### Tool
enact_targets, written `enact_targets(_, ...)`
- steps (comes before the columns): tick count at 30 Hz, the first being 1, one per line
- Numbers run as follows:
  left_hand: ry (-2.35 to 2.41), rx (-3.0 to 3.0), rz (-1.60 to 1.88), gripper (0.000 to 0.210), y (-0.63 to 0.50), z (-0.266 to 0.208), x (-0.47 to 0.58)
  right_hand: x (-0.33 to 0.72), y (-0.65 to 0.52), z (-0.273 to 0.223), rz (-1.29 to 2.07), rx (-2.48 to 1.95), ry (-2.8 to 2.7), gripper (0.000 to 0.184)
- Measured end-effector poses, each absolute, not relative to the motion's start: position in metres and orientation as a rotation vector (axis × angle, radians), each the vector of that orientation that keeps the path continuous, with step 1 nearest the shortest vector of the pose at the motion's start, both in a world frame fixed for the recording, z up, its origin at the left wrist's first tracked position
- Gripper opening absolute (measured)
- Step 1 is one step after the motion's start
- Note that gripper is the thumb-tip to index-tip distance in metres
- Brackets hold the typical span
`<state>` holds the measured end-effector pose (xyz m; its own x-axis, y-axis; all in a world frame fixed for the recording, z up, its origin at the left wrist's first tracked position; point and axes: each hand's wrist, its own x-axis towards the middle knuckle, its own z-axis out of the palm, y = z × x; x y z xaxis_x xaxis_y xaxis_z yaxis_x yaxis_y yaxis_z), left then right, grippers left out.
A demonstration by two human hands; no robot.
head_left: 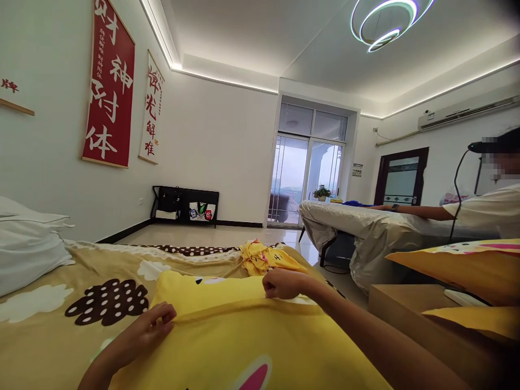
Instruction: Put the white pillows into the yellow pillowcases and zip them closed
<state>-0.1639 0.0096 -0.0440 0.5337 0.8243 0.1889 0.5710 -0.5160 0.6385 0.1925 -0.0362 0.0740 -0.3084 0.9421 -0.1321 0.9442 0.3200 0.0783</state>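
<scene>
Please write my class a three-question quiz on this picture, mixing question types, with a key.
1. True or false: the left hand rests on the white bedding at the far left.
2. Fill in: the right hand is curled at a fold of the large printed fabric, whose main colour is ____.
3. The crumpled cloth lies: A) under the left hand; B) beyond the right hand; C) on the floor.

Key: 1. False. 2. Yellow. 3. B.

The right hand (283,284) is balled in a fist, farther forward than the loosely curled left hand (156,325).
</scene>
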Motion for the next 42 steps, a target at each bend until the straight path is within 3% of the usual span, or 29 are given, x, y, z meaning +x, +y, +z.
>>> enact_targets(10,1.137,2.264,0.657,0.036,0.018,-0.045,-0.176,0.264,-0.053,0.067,-0.054,1.947,2.205,0.012)
enact_targets(15,1.571,2.547,0.47,0.026,-0.012,-0.034,-0.111,0.269,-0.076,0.065,0.016,2.016,2.186,0.015)
enact_targets(18,1.369,2.783,0.803,0.044,-0.042,-0.041,-0.043,0.259,-0.09,0.062,0.086,2.025,2.21,0.017)
enact_targets(22,1.204,2.881,1.127,0.045,-0.052,-0.064,0.007,0.251,-0.115,0.061,0.15,2.03,2.244,0.015)
enact_targets(26,1.267,2.914,0.844,0.03,-0.048,-0.065,0.007,0.249,-0.146,0.058,0.179,2.072,2.328,0.019)
enact_targets(30,1.298,2.996,0.571,0.042,-0.058,-0.051,-0.002,0.247,-0.161,0.049,0.156,2.168,2.404,0.02)
enact_targets(37,1.118,3.273,0.714,0.042,-0.065,-0.051,-0.024,0.208,-0.142,0.041,0.028,2.17,2.423,0.018)
enact_targets(42,1.084,3.354,0.608,0.036,-0.068,-0.047,-0.021,0.188,-0.142,0.058,-0.112,1.947,2.571,0.015)
